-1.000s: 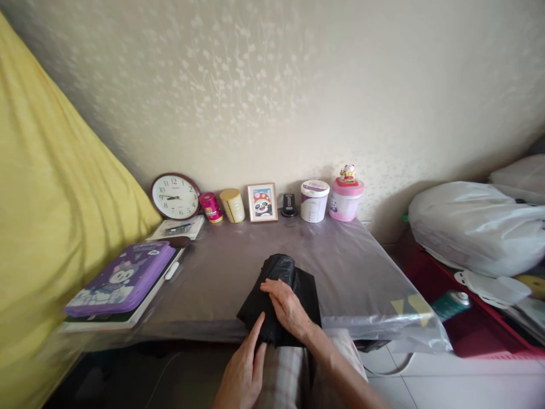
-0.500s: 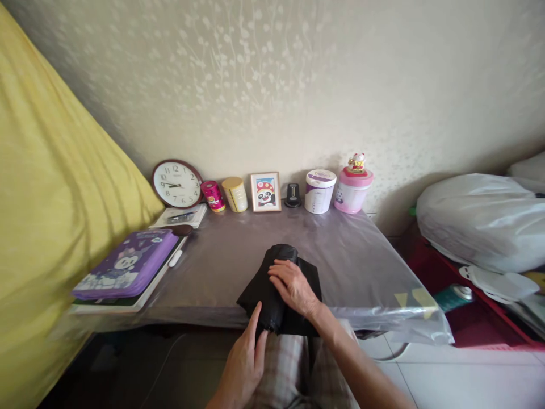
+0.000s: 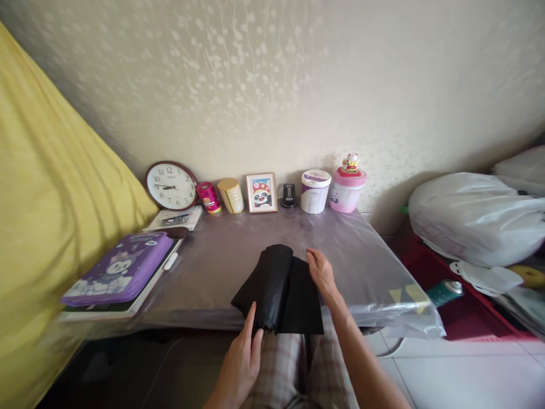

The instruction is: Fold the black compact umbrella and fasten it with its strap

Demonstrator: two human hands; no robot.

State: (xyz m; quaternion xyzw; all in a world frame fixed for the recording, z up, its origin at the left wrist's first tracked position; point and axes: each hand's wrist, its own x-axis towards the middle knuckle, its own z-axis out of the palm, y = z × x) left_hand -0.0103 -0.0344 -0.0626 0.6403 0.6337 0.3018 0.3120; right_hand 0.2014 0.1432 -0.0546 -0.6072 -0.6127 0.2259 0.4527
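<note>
A black folding umbrella (image 3: 272,284) lies loosely rolled at the table's front edge, its lower end over my lap. Loose black cloth fans out to both sides of the roll. At that lower end, my left hand (image 3: 242,355) grips the umbrella, index finger along its left side and thumb near the tip; the other fingers are partly hidden. My right hand (image 3: 322,275) is at the upper edge of the right cloth flap, fingers curled in against it.
A purple pencil case (image 3: 119,267) rests on books at the left. Along the wall stand a clock (image 3: 171,186), a pink can (image 3: 208,197), a yellow can (image 3: 230,196), a picture frame (image 3: 261,193) and two tubs (image 3: 315,193). A red crate (image 3: 472,307) with bags is at the right.
My right hand has lifted off the top of the roll and moved right to the cloth flap, which is now spread flatter. My left hand keeps its hold. The view has shifted slightly.
</note>
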